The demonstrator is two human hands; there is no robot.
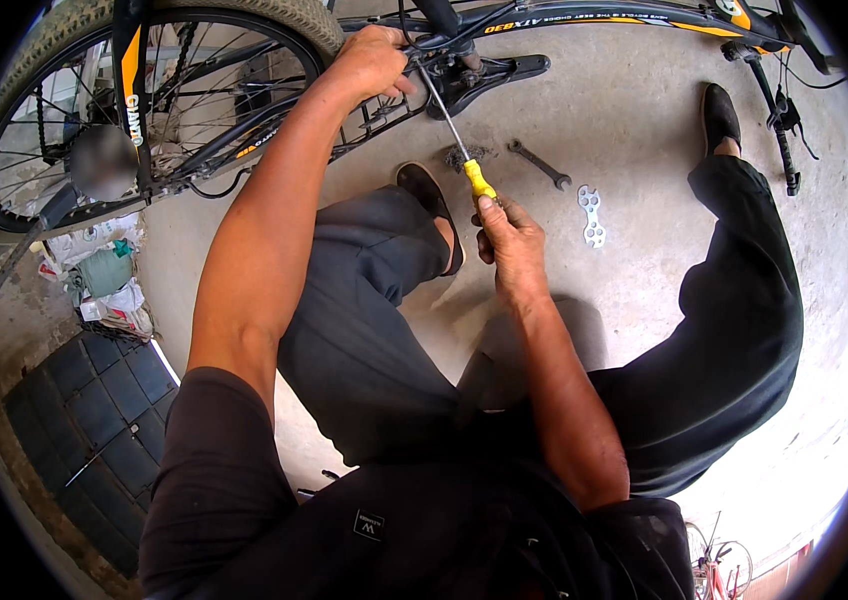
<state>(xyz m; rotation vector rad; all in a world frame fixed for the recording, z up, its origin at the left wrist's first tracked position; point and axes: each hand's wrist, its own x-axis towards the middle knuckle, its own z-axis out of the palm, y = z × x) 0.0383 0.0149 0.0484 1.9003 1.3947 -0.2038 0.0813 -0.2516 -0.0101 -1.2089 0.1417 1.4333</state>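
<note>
My right hand (510, 240) is wrapped round the yellow handle of a screwdriver (480, 181). Its long metal shaft slants up and left to the black bicycle frame (584, 22), with the tip close to the crank area. Against the frame beside the rear wheel (159, 110), my left hand (374, 62) has its fingers bent inward; whatever they pinch is hidden. A black crank arm with its pedal end (529, 67) sticks out to the right of the screwdriver tip.
On the concrete floor lie an open-end wrench (539, 165) and a flat silver multi-hole spanner (591, 216). A dark clump (464, 157) sits behind the screwdriver. Rags and bags (104, 275) are piled at left above a dark tiled panel (94, 430). My legs straddle a low stool (504, 350).
</note>
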